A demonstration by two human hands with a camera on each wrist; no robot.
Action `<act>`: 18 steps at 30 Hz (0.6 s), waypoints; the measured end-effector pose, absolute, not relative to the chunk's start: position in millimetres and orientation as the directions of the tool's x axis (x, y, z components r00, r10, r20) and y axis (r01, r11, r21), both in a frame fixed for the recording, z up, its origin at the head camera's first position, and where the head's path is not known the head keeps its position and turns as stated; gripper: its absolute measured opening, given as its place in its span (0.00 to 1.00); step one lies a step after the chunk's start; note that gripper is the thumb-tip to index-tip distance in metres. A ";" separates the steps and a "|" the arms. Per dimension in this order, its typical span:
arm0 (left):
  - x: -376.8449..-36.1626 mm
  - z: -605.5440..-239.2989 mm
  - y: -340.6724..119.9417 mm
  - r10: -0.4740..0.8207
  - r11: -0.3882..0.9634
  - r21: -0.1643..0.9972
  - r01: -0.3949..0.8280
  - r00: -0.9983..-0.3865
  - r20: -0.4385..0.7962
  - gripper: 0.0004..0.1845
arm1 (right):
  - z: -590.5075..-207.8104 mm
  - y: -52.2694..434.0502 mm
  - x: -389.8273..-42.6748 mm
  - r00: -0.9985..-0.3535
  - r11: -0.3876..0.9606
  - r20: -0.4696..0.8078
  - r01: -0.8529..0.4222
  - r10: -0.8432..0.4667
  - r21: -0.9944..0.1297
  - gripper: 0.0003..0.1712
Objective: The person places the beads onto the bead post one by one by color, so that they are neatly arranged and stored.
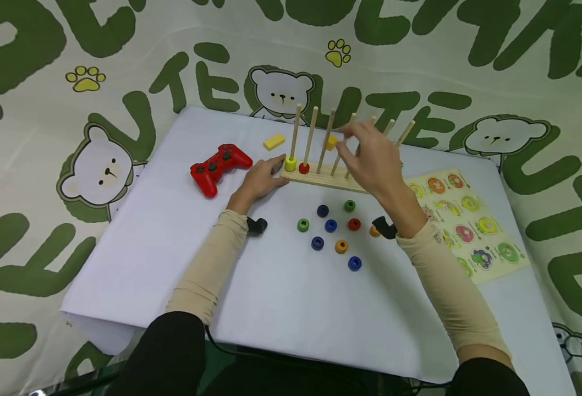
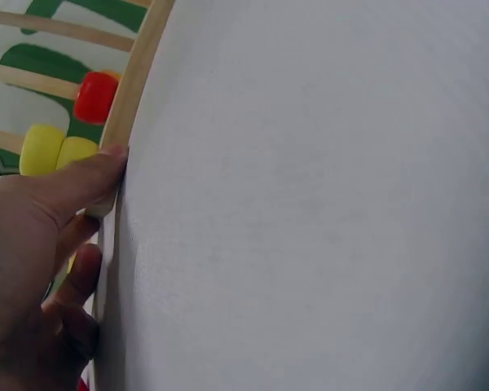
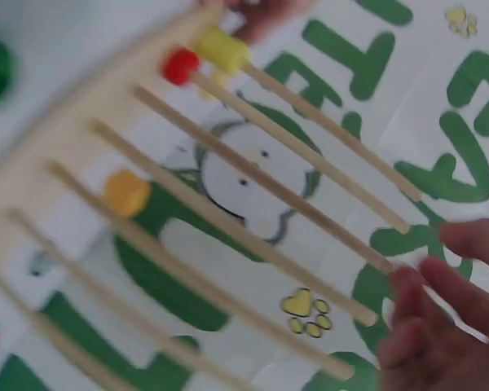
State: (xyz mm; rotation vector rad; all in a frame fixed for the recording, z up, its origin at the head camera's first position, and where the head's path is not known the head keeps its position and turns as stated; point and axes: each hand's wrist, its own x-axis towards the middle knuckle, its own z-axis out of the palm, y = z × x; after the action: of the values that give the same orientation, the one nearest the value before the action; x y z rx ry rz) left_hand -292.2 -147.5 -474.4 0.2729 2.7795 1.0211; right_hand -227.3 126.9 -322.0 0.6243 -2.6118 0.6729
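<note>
Both arms, in beige sleeves, reach forward over the white cloth-covered surface [image 1: 281, 297] toward the long wooden peg board with upright dowels [image 1: 320, 177]. The left hand [image 1: 260, 179] lies low at the board's left end, its fingers fairly straight and pressed against the base edge; its grip curls round nothing. The right hand [image 1: 370, 154] is raised at the dowel tops toward the board's right half, fingers loosely spread and blurred; whether its grip pinches anything cannot be told. The board stands toward the far side of the surface, its dowels leaning slightly. A yellow wooden ring [image 1: 290, 163] sits at the foot of the leftmost dowel and a red wooden ring [image 1: 303, 168] at the foot of the next. Loose blue, green, red and orange wooden rings [image 1: 333, 231] lie scattered just in front of the board. A red game controller [image 1: 219, 165] lies left of the board, and a fruit-patterned puzzle sheet [image 1: 469, 225] lies to its right.
</note>
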 end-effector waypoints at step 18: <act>-293.9 -471.8 -142.8 0.226 0.752 0.652 0.100 -0.968 -0.112 0.43 | -430.7 196.2 -169.8 -0.907 0.858 -0.053 -0.375 -0.418 -0.352 0.20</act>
State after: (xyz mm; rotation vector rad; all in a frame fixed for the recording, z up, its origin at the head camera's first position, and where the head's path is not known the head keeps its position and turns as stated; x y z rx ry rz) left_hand -293.9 -142.8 -471.8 0.2601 2.7657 1.0139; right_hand -169.8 196.2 -430.7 0.6751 -3.1500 0.5549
